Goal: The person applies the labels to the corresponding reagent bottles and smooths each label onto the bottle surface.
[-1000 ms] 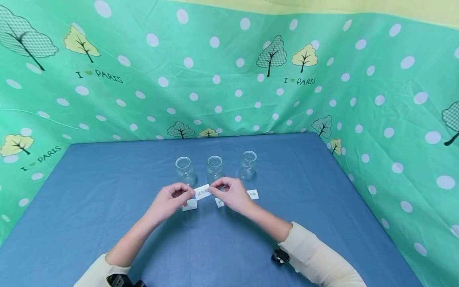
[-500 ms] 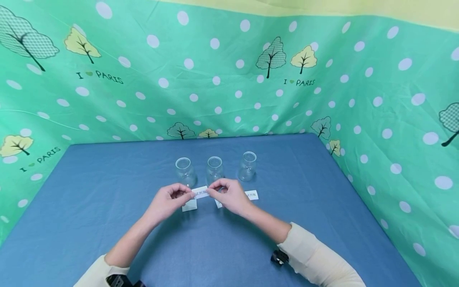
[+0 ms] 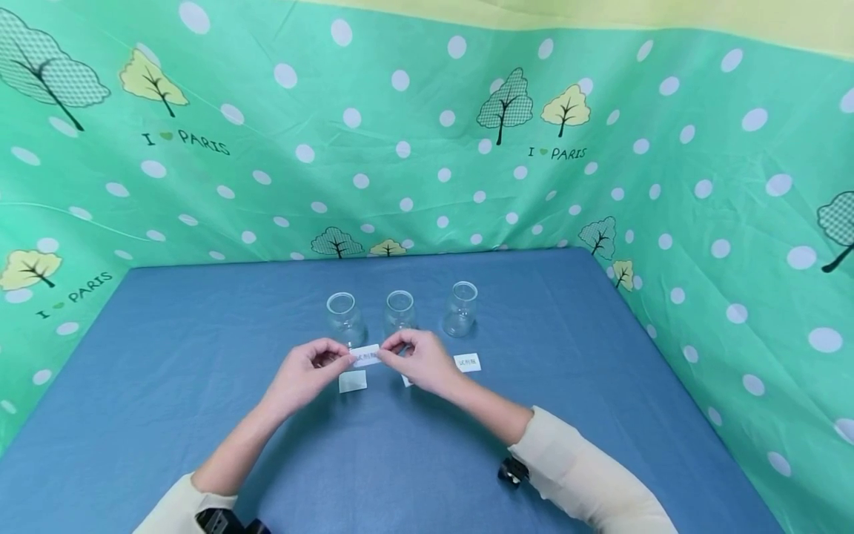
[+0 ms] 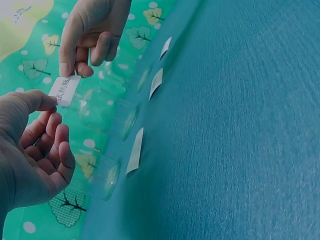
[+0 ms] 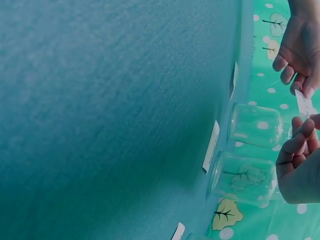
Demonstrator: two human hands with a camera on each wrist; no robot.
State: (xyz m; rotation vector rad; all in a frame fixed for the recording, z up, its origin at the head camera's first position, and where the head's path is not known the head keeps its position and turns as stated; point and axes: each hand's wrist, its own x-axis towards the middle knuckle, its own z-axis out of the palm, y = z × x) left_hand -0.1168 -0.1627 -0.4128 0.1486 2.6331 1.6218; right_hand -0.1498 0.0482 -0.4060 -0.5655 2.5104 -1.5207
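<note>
Between both hands a white paper label [image 3: 365, 356] with handwritten characters is held up off the table. My left hand [image 3: 308, 377] pinches its left end between thumb and index finger. At its right end the thumb and index finger of my right hand [image 3: 427, 363] do the same. Behind stand three clear glass jars in a row: a left jar [image 3: 346, 322], a middle jar [image 3: 400, 305] partly hidden by the right hand, and a right jar [image 3: 460, 311]. In the left wrist view the held label [image 4: 64, 90] shows its writing.
On the blue tablecloth [image 3: 400, 460] lie a pale backing paper or label [image 3: 353, 381] at left, a mostly hidden one [image 3: 406, 381] under the right hand, and a written label [image 3: 468, 362] at right. A green patterned curtain [image 3: 267, 193] encloses the back and sides.
Both hands have shifted slightly left together, carrying the label toward the front of the left jar. More of the right-hand table label shows. The jars have not moved.
</note>
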